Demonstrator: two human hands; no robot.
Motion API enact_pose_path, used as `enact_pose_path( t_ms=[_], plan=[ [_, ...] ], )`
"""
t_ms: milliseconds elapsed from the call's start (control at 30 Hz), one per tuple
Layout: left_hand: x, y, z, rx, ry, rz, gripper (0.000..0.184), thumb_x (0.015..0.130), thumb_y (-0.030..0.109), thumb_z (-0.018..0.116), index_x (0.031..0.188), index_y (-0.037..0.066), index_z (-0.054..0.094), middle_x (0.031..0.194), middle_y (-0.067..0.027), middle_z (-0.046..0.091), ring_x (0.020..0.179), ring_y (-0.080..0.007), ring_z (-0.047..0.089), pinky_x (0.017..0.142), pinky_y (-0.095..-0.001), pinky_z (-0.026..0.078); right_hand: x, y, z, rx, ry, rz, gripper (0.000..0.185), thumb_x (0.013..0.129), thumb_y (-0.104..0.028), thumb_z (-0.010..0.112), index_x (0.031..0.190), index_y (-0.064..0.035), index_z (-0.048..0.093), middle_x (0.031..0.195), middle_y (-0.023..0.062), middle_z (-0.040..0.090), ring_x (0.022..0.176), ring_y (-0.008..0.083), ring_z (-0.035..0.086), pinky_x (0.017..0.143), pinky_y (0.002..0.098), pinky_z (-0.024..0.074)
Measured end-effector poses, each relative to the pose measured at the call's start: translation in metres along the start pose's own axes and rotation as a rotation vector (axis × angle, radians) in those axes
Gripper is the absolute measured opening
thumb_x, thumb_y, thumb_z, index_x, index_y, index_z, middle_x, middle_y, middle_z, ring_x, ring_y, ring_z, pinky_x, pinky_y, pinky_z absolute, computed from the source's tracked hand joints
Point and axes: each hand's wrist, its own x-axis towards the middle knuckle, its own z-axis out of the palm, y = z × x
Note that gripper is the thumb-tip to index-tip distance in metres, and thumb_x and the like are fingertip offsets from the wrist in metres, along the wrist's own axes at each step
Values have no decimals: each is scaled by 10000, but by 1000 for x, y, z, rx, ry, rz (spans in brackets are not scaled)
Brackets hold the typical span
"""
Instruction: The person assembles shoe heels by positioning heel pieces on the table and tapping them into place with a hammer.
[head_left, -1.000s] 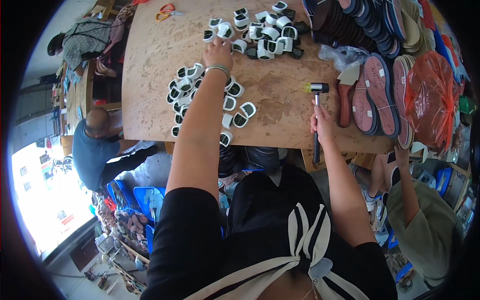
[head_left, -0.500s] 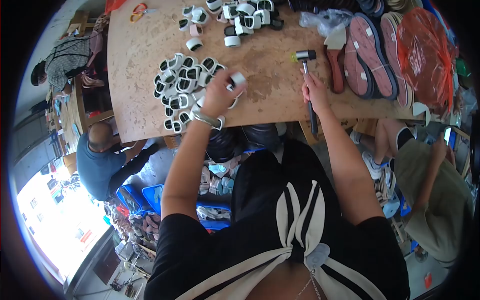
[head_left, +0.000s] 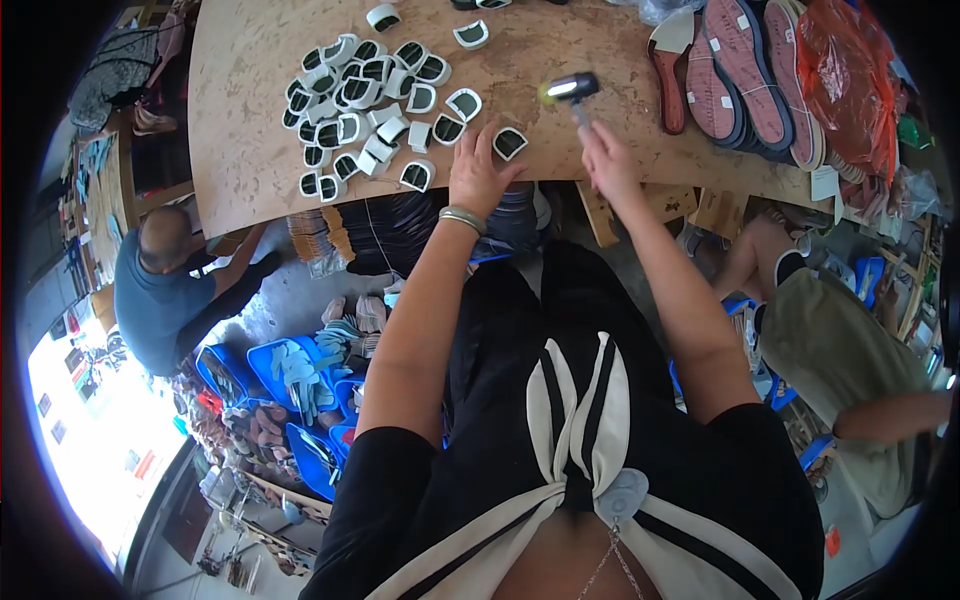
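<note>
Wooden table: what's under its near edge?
Dark stacked pieces, tan ones at their left, wooden parts farther right. Anything deeper is covered by the tabletop; can't tell.

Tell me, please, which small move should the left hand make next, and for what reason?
Perhaps the left hand should gently steady the white piece beside its thumb. That piece lies apart from the main pile, within easy reach of the spread fingers, while the right hand holds the hammer.
</note>
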Motion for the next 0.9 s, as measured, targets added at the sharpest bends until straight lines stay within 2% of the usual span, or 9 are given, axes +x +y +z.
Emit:
enact_pose_path(
  t_ms=[100,233,400,567,667,733,767,867,900],
  plan=[
    [1,-1,6,-51,17,-65,537,714,283,827,1171,82,630,1018,-126,587,1001,-330,576,856,-419,490,-26,9,19,-369,76,-277,299,992,-263,547,1222,-81,606,619,118,564,486,258,545,477,330,427],
    [0,-1,6,-47,-2,-101,565,714,272,819,1205,96,603,1064,-114,573,1042,-323,560,891,-422,485,-55,16,37,-476,255,-376,331,974,-279,568,1233,-74,586,782,206,647,701,398,647,600,449,492],
    [-1,2,5,-45,25,-97,529,715,251,820,1180,94,621,1043,-128,584,1017,-336,573,881,-425,487,-47,14,41,-578,197,-342,328,976,-284,564,1227,-77,602,851,234,659,772,399,656,637,462,504],
    [-1,7,2,-40,8,-125,524,717,244,812,1179,91,616,1062,-130,579,1034,-345,567,901,-427,482,-60,26,37,-560,247,-500,307,967,-233,581,1227,-71,608,936,213,673,844,390,661,683,422,525],
    [4,11,-4,-52,-36,-144,487,731,225,793,1160,78,617,1079,-126,581,1054,-342,557,914,-418,477,-48,49,33,-682,212,-534,312,975,-248,580,1210,-43,608,802,156,685,697,304,676,591,358,507],
    [5,16,-10,-61,-83,-155,466,739,217,780,1152,75,618,1083,-127,582,1054,-336,556,917,-411,476,-41,38,32,-261,103,-267,337,988,-292,562,1216,-49,613,679,75,610,572,199,600,515,306,456],
    [7,11,-10,-5,-32,-47,471,736,220,771,1157,78,615,1083,-137,579,1042,-333,560,908,-416,475,-36,32,29,-52,47,-135,351,995,-314,553,1220,-53,616,618,34,573,510,147,561,477,281,431],
    [19,19,-61,124,129,-49,507,725,241,768,1180,95,597,1115,-123,564,1055,-326,565,890,-447,469,-7,9,10,103,42,13,369,1010,-350,523,1259,-91,609,572,-48,432,450,42,408,419,230,341],
    [25,9,-71,263,129,-91,537,720,245,769,1201,90,586,1160,-124,554,1095,-324,544,911,-453,449,9,6,2,172,25,80,387,1012,-352,519,1305,-108,580,569,-34,443,423,55,402,404,228,344]
  ],
)
